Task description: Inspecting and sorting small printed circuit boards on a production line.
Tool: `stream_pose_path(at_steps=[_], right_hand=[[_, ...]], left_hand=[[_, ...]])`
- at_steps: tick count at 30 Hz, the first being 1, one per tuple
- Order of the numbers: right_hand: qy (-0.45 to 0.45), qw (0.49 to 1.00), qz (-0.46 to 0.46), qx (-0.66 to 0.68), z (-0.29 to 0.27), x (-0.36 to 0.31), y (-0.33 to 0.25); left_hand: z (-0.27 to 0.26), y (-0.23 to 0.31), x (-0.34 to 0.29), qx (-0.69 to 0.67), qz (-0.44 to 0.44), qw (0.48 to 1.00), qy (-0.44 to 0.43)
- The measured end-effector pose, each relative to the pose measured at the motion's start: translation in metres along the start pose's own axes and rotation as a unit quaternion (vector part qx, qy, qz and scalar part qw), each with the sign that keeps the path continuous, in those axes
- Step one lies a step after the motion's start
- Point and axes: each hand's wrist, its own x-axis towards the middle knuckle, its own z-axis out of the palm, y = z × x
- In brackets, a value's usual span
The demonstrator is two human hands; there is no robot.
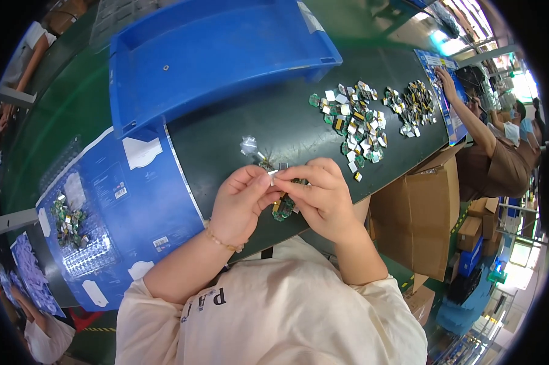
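Note:
My left hand [238, 199] and my right hand [324, 198] meet over the dark green tabletop. Both pinch a small silvery-white piece [272, 176] between thumb and fingertips; its exact kind is too small to make out. Close under the fingers lie a few small green parts with yellow and dark bits [281, 210], partly hidden by my hands. Just beyond them sits a little heap of clear plastic bits [248, 145]. To the right, a pile of small green, white and gold parts [353, 121] spreads over the table, and a second such pile [413, 104] is farther right.
A large blue plastic bin [219, 67] stands at the far side. Left lies a flattened blue printed carton [137, 201], bearing bubble wrap [92, 258] and a cluster of green parts [70, 222]. A brown cardboard box [417, 213] is at the right table edge. A co-worker's arm [469, 115] reaches in there.

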Motion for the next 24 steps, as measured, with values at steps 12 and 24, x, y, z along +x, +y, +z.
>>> stream_pose_path(at_steps=[12, 24], right_hand=[[0.071, 0.993, -0.089, -0.032, -0.032, 0.078, -0.001], [0.029, 0.998, 0.024, 0.052, -0.021, 0.055, 0.012]], left_hand=[[0.001, 0.002, 0.0, 0.007, 0.017, 1.0, -0.001], [0.009, 0.005, -0.008, 0.17, 0.025, 0.981, -0.088]])
